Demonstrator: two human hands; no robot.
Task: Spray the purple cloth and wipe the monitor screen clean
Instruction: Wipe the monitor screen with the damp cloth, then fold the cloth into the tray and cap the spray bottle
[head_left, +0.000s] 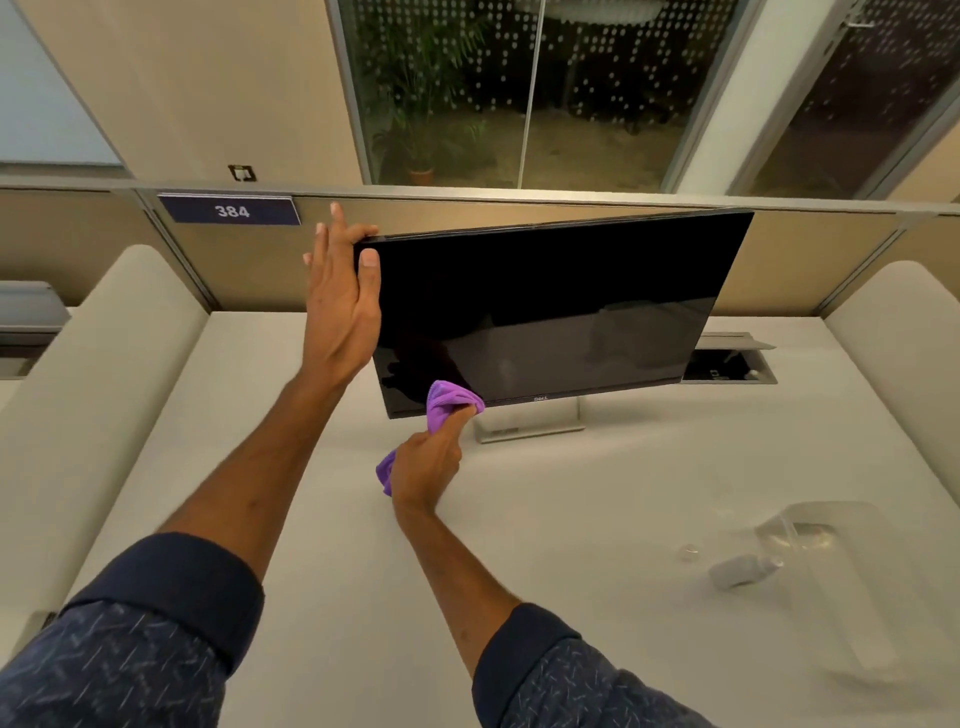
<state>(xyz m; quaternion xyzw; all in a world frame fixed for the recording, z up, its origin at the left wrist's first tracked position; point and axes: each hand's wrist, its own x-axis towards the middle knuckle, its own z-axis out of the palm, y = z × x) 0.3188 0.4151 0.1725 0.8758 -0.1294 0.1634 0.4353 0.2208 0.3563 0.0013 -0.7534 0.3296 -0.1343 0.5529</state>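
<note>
A black monitor (561, 312) stands tilted on a silver stand (530, 423) at the back of the white desk (597, 493). My left hand (340, 296) grips the monitor's upper left corner, thumb on the front and fingers behind. My right hand (428, 460) holds the bunched purple cloth (449, 400) and presses it against the lower left edge of the screen. A tail of the cloth hangs out below my palm. A small white spray bottle (745, 569) lies on its side at the right of the desk, beside a clear plastic bag (810, 530).
Beige padded dividers (104, 374) flank the desk on both sides. A partition with a "384" sign (231, 210) runs behind the monitor. An open cable hatch (730, 364) sits in the desk at the back right. A small clear cap (690, 551) lies near the bottle.
</note>
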